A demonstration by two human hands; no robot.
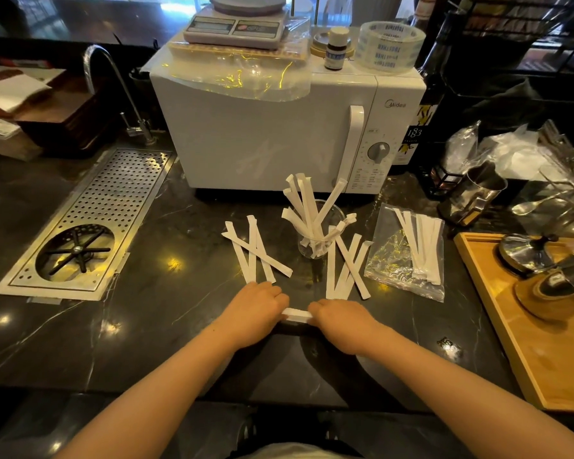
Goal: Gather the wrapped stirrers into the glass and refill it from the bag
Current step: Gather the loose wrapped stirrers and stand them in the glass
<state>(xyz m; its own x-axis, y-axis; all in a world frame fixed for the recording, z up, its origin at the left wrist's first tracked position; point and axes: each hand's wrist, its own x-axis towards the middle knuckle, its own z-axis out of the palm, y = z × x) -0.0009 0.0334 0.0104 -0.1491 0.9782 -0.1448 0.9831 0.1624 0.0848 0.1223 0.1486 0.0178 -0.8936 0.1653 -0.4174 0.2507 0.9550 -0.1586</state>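
Left hand (257, 301) and right hand (337, 318) low on dark table (146, 326), fingers of both closed on ends of one wrapped stirrer (297, 314) lying between them. Glass (315, 241) behind, holding several stirrers upright. Loose stirrers either side of glass. Clear bag (408, 253) with more stirrers right of glass.

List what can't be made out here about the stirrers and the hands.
Head view only:
- Stirrer between left hand and right hand: both ends hidden under the fingers.
- Stirrer count in the glass: they overlap.
- Count in the bag: stacked, plastic glare.
- Fingertips: curled under, hidden.
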